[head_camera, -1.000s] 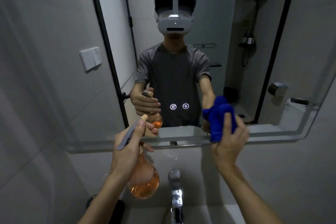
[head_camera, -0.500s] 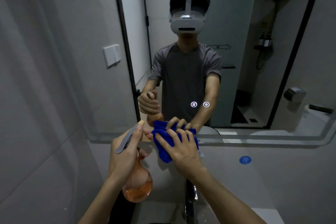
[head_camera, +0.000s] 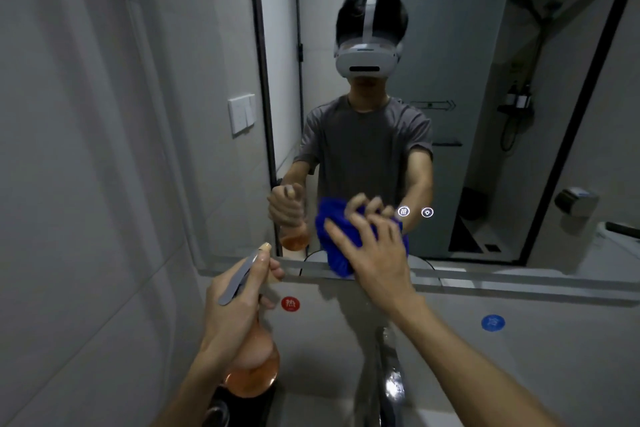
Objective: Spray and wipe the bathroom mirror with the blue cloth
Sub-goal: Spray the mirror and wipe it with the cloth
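Note:
The bathroom mirror (head_camera: 485,114) fills the wall ahead and reflects a person in a white headset. My right hand (head_camera: 377,253) presses the bunched blue cloth (head_camera: 334,243) flat against the lower part of the glass, fingers spread over it. My left hand (head_camera: 235,305) grips the neck of an orange spray bottle (head_camera: 254,374) with a grey trigger, held upright below the mirror's lower left corner, its nozzle toward the glass.
A chrome tap (head_camera: 389,374) stands below my right forearm. A red round sticker (head_camera: 290,304) and a blue one (head_camera: 492,322) sit on the wall under the mirror. Grey tiled wall runs along the left, with a white switch (head_camera: 241,113).
My right hand has slid the blue cloth left along the mirror's lower edge, then slightly up onto the glass. My left hand and the bottle have stayed in place.

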`<state>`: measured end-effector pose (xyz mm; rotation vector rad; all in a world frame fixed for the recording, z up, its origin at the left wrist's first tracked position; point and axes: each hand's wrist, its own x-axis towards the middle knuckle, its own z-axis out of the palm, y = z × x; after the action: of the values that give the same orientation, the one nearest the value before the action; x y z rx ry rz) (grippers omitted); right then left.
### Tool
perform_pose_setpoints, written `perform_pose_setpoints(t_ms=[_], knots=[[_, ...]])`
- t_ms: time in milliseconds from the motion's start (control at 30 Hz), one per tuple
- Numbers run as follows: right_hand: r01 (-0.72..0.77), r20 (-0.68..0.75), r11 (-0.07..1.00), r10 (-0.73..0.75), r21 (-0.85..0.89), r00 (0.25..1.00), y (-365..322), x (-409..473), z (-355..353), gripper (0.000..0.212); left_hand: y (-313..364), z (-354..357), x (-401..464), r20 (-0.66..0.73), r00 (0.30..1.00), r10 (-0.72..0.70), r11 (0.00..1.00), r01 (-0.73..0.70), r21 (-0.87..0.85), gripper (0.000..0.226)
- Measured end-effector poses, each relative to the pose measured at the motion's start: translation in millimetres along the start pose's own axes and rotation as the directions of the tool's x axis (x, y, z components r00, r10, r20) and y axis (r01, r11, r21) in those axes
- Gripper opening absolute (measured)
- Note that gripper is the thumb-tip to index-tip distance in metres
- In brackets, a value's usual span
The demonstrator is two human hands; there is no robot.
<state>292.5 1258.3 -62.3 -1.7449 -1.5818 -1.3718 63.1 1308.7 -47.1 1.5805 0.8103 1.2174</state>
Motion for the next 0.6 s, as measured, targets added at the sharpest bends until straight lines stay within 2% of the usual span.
perform_pose_setpoints(t_ms=[100,167,233,300,333,400,467,533,600], knots=[[-0.057,-0.175,0.997,0.049,-0.043,0.983,24.0,78.4,-25.3,0.051,3.6,-9.7,6.3,0.005,1.0,0.026,1.0,-0.026,0.001,0.032],[-0.131,-0.267,0.989,0.108,-0.071,0.958,40.9,130.6,-43.2,0.053,8.4,-15.2,12.2,-0.008,0.999,0.052,0.999,-0.053,-0.005,0.032],[-0.26,-0.334,0.964,0.227,-0.057,0.915,50.6,171.1,-52.6,0.059,14.4,-19.9,16.5,-0.012,0.997,0.077,0.997,-0.078,-0.027,0.031],[-0.358,-0.38,0.934,0.325,-0.016,0.866,45.9,186.9,-55.1,0.064,18.8,-23.6,18.4,-0.006,0.997,0.083,0.995,-0.083,-0.062,0.029],[-0.36,-0.39,0.933,0.327,-0.011,0.861,38.9,185.3,-51.0,0.065,19.8,-25.9,19.8,-0.006,0.997,0.079,0.994,-0.079,-0.076,0.03],[-0.268,-0.376,0.963,0.238,-0.027,0.896,18.2,163.1,-33.6,0.065,20.4,-29.5,22.9,-0.006,0.997,0.073,0.993,-0.073,-0.095,0.032],[-0.082,-0.321,0.996,0.067,-0.035,0.945,-9.3,123.2,-6.9,0.059,18.6,-30.8,25.6,-0.011,0.997,0.074,0.993,-0.075,-0.094,0.034],[0.101,-0.23,0.995,-0.104,-0.027,0.967,-37.2,71.2,24.0,0.055,15.4,-30.7,26.3,-0.004,0.997,0.071,0.992,-0.071,-0.101,0.04],[0.26,-0.094,0.965,-0.263,-0.041,0.96,-58.3,19.1,48.3,0.057,11.4,-32.1,26.5,0.006,0.998,0.063,0.991,-0.062,-0.12,0.044]])
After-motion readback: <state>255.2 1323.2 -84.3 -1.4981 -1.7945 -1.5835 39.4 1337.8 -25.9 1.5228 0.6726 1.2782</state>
